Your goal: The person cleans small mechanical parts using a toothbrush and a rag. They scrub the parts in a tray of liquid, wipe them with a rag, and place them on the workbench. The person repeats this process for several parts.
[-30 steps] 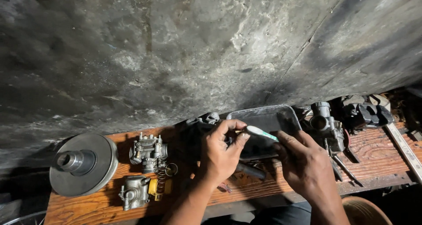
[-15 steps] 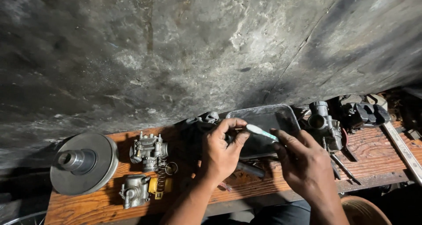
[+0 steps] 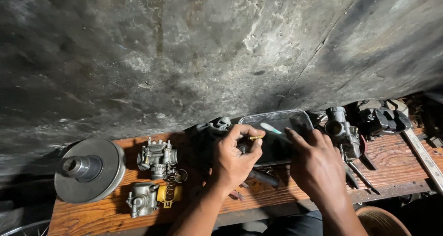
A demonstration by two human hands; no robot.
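Left hand: fingers curled, thumb and forefinger pinched on a small brass jet, held over the dark plastic tray. Right hand: fingers loosely spread, holding nothing, at the tray's near edge. Wooden bench: pulley disc, two carburettor bodies at left.

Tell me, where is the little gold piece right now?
In the head view, the little gold piece is pinched in the fingertips of the left hand, mid-bench, just over the near-left edge of the dark tray.
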